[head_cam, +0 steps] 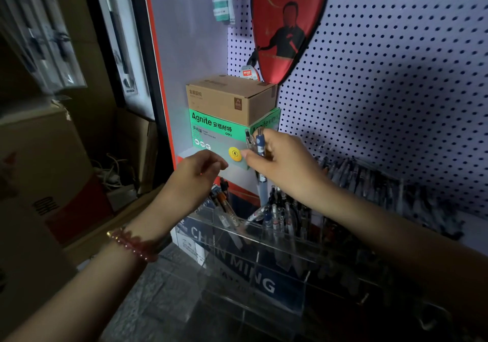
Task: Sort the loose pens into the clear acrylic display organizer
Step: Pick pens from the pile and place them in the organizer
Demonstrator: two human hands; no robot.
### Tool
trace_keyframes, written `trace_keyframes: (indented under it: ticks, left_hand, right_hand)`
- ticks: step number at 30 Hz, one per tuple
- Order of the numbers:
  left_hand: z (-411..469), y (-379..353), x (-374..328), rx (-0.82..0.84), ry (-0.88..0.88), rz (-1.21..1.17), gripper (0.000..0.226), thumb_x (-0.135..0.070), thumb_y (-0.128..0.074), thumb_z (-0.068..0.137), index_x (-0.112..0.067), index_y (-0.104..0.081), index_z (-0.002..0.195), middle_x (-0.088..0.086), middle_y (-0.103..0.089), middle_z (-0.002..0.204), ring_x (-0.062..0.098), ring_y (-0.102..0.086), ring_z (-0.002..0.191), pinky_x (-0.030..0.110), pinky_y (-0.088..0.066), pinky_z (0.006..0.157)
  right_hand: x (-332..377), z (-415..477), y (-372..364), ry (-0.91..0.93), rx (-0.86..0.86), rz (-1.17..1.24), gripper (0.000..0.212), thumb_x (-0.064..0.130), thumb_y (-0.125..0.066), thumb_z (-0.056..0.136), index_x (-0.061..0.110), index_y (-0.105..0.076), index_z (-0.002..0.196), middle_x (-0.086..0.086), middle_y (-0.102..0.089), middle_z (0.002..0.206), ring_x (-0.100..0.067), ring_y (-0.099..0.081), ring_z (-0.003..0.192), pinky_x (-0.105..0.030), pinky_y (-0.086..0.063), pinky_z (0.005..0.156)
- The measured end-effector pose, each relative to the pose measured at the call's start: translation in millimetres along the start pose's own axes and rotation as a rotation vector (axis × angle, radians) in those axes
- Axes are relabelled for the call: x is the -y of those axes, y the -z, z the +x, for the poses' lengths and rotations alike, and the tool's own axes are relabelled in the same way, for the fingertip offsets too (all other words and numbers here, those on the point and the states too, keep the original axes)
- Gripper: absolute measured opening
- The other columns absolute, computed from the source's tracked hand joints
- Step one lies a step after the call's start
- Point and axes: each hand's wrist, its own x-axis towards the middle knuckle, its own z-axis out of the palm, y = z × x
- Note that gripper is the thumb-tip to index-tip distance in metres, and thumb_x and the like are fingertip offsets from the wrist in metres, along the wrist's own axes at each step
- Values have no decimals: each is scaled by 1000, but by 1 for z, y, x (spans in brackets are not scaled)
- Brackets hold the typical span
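Right hand [282,162] grips pens [260,143] above acrylic organizer [264,262].

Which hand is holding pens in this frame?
The right hand, in front of the green box, grips a few pens, one with a blue grip. The left hand is curled with no pen visible in it.

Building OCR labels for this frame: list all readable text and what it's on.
"Agnite 安格耐特": green box
"deli": same green box
"华士牌 HSP": red paddle cover
"CHEN MING": blue carton seen through the clear organizer
Too blurred to read: cardboard box print, the green box's small print, the small hang tag.
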Motion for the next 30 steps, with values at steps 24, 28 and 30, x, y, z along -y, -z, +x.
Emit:
trace_keyframes:
  ticks: [24,28,30]
  left_hand:
    - [-14,-12,5,-9,-133,164,36,5,-68,77,-29,-58,76,2,-63,97,11,-60,91,24,-50,78]
    - [-14,-17,12,60,-12,54,31,1,-67,82,-17,-50,101,2,-61,96,10,-60,87,19,-50,72]
    - [-17,-20,14,107,35,4,41,2,-67,81,-16,-43,109,-1,-58,95,10,-57,83,14,-46,67]
  right_hand:
    - [-4,-6,0,-105,265,-139,38,55,-65,78,18,-62,72,2,-64,65,-16,-61,62,-30,-46,60]
    - [-5,-8,-5,-125,332,-161,39,58,-67,75,20,-66,77,8,-58,64,-12,-56,64,-27,-35,59]
    - [-7,-7,-7,-144,348,-141,39,58,-67,74,21,-70,84,11,-59,66,-10,-57,68,-29,-38,65]
